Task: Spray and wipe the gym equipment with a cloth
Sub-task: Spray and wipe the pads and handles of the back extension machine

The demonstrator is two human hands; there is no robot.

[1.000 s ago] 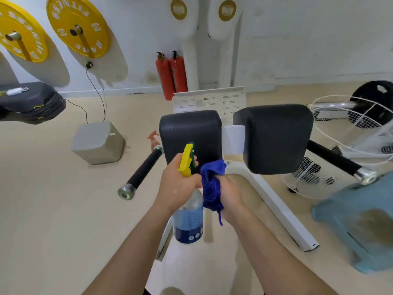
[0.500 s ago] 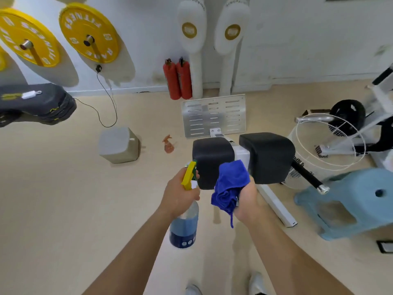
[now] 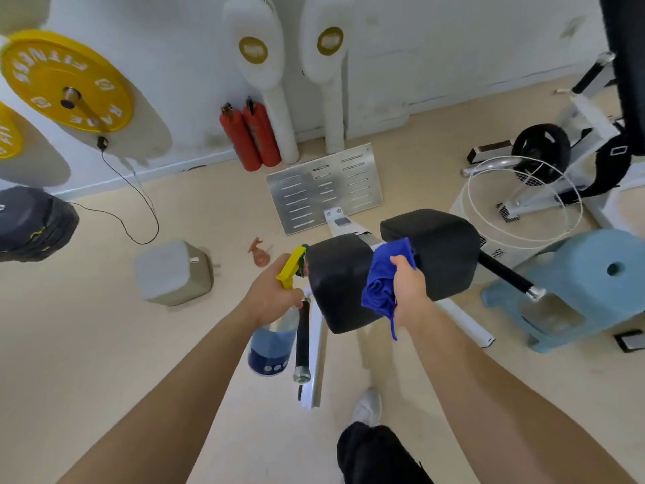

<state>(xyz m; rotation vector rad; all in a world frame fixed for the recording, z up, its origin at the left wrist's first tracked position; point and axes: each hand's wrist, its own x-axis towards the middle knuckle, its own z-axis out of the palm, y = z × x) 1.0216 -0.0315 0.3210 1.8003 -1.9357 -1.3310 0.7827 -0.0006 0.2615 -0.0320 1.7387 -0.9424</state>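
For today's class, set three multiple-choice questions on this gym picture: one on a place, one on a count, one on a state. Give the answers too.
1. Where is the spray bottle?
A. In the left hand
B. On a shelf
C. Lying on the floor

2. How many red fire extinguishers are there?
A. One
B. Two
C. Four

3. What is the right hand doing?
A. Hanging empty
B. Gripping the blue cloth
C. Pointing upward

Answers:
1 A: its fingers wrap the bottle's neck below the yellow trigger.
2 B: a pair stands side by side.
3 B: the fingers curl round the bunched cloth.
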